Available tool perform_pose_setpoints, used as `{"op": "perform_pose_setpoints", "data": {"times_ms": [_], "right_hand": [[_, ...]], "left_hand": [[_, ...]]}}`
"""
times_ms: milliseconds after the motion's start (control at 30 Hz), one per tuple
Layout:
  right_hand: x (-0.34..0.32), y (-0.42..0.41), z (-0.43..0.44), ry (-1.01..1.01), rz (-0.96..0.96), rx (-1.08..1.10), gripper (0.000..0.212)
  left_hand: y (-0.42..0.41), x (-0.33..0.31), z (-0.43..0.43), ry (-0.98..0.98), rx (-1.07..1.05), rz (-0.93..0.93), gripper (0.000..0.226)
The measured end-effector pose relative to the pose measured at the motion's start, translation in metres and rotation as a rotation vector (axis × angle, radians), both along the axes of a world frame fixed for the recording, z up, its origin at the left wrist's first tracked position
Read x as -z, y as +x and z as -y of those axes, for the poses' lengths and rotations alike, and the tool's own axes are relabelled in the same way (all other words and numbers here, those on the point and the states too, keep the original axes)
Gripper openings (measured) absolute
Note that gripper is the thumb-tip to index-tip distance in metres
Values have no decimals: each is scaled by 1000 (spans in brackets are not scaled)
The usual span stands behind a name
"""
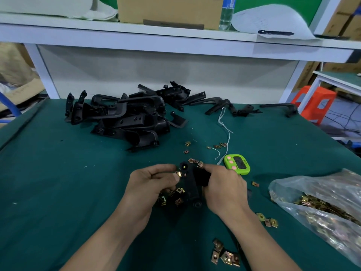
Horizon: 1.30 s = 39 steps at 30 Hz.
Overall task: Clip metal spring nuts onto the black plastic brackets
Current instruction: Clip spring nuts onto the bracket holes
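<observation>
Loose spring nuts (224,255) are scattered on the green mat (58,192) nearest the lens. 1 black bracket (190,184) is gripped by the right hand (220,184). 1 nut (178,174) is pinched by the left hand (150,182) at the bracket's edge and is judged not yet seated. Much work is judged left: a bracket pile (125,114) and a full nut bag (322,208) are seen. No writing can be read; the timer (236,164) display is blurred.
</observation>
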State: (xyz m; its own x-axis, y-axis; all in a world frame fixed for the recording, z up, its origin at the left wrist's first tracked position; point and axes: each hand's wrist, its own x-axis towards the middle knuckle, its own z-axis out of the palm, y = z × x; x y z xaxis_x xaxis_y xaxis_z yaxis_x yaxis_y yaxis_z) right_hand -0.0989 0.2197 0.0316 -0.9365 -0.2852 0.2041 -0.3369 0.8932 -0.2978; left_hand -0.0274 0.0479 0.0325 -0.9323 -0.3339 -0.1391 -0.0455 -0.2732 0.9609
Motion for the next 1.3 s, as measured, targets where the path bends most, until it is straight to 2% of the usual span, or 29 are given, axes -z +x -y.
{"op": "perform_pose_setpoints", "data": {"times_ms": [300,533,700,867,1067,1200,1233,1300], "right_hand": [[-1,2,0,103,-110,-29,53],[-3,6,2,143,-80,-49,33],[-4,10,5,147,-60,-69,31],[-8,15,12,238,-80,-77,27],[-2,14,10,183,-72,-49,21],[-10,1,0,122,-98,58,18],[-15,-4,-8,97,-121,125,17],[-26,-15,-29,18,-157,274,14]], "left_hand": [[4,-2,2,-108,49,20,25],[4,-5,4,-175,79,55,37],[6,-7,5,-175,123,67,42],[6,-3,5,-181,105,70,45],[8,-3,0,-200,95,39,46],[4,-4,-12,-310,-3,-23,24],[3,-4,-14,-387,-25,-35,19],[5,-3,-16,-635,-49,-59,22]]}}
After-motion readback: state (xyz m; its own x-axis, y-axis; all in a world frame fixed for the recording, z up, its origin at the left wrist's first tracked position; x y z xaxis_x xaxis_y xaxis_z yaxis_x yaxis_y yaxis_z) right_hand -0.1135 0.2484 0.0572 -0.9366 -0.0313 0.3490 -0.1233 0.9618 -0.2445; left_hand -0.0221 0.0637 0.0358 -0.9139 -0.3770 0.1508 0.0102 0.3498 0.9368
